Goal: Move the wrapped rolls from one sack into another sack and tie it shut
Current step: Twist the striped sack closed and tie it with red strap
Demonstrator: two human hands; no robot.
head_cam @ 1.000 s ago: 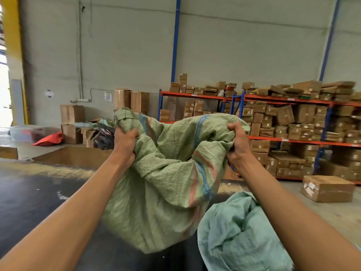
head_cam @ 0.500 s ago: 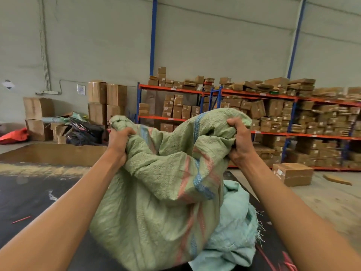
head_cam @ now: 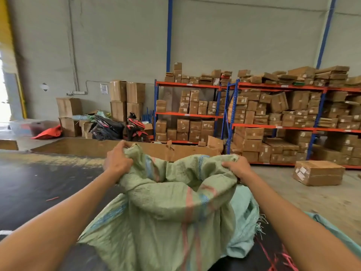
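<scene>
Your left hand [head_cam: 117, 160] grips bunched rim of green sack [head_cam: 166, 218], fingers curled round cloth. Your right hand [head_cam: 237, 166] grips opposite rim same way. Sack hangs between your arms, mouth up, over dark floor mat [head_cam: 29, 184]. Pale blue sack [head_cam: 244, 218] touches it on right. Rolls not visible. Beyond: concrete floor, lone carton [head_cam: 318, 175], orange-blue racks [head_cam: 273, 126] packed with boxes, motorbike [head_cam: 109, 128] by grey wall.
</scene>
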